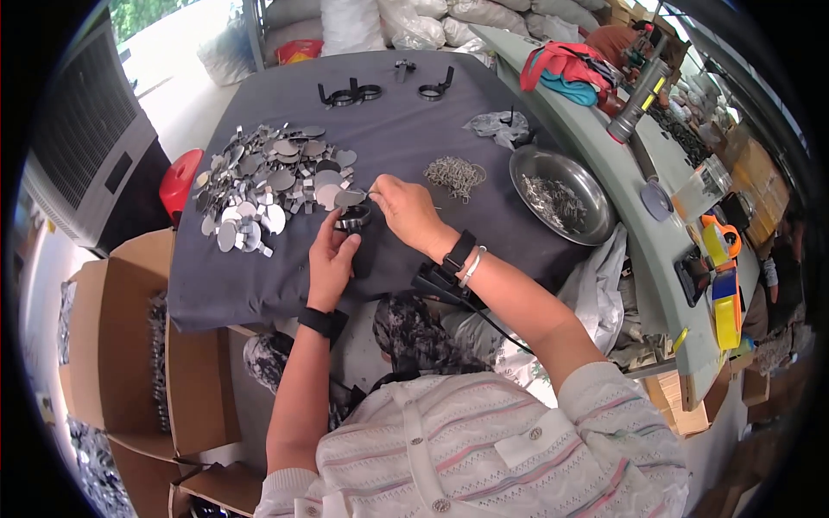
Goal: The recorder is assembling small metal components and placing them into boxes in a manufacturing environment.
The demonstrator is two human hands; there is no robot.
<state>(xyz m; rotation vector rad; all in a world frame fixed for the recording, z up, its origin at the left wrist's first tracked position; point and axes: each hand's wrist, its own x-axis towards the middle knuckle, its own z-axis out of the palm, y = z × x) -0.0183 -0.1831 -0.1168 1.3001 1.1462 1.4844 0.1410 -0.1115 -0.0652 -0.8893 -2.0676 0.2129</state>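
Angling the left hand (328, 259) upward at the frame's centre, curling thumb and fingers around a glossy black ring (351, 224). Bending the right hand (408, 210) inward just to its right, narrowing the fingertips beside a flat grey disc (349, 198) above the ring; leaving any grip there impossible to tell. Showing beyond, on creased dark cloth (414, 125), smooth metal discs (281, 173) piled left of centre, tangled wire pieces (454, 176) right of centre, posted black rings (447, 81) at upper centre.

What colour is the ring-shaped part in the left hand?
The ring-shaped part is black, clearest in the head view.
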